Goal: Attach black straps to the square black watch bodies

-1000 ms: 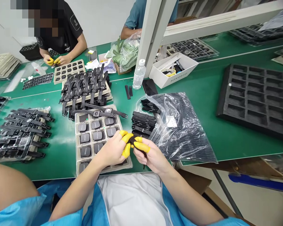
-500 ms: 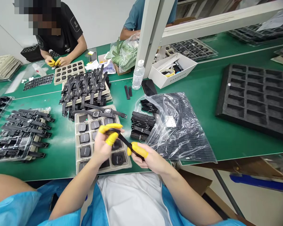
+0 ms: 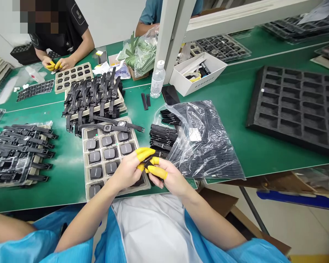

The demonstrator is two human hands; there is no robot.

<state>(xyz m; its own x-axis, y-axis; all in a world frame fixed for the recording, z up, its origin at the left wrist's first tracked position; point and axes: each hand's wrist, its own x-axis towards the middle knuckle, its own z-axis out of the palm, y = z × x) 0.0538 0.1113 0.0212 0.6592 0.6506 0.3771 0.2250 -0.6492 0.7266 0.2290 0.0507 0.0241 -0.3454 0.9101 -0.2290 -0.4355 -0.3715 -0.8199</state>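
Note:
Both my hands meet over the right side of a beige tray (image 3: 85, 182), their fingertips capped in yellow finger cots. My left hand (image 3: 129, 168) pinches one part of a black watch strap (image 3: 148, 164), and my right hand (image 3: 171, 177) grips it from the other side. Fingers cover most of the strap, so whether a watch case is attached cannot be seen. Square black covered pieces (image 3: 109, 153) sit in the tray's pockets. Across its far edge lie assembled black watches (image 3: 107, 128). Just beyond my right hand is a stack of black straps (image 3: 162, 138).
A clear bag of straps (image 3: 208, 146) lies right of the stack. Behind stand a water bottle (image 3: 157, 79) and white box (image 3: 197, 75). Watches fill stacked trays (image 3: 93, 96) and another pile (image 3: 19, 149). A black foam tray (image 3: 296, 109) is far right. A co-worker (image 3: 68, 33) sits opposite.
My hands have come closer together, the left moving right and down toward the right. The strap, stretched out between them before, is now mostly hidden in my fingers. The view has shifted slightly.

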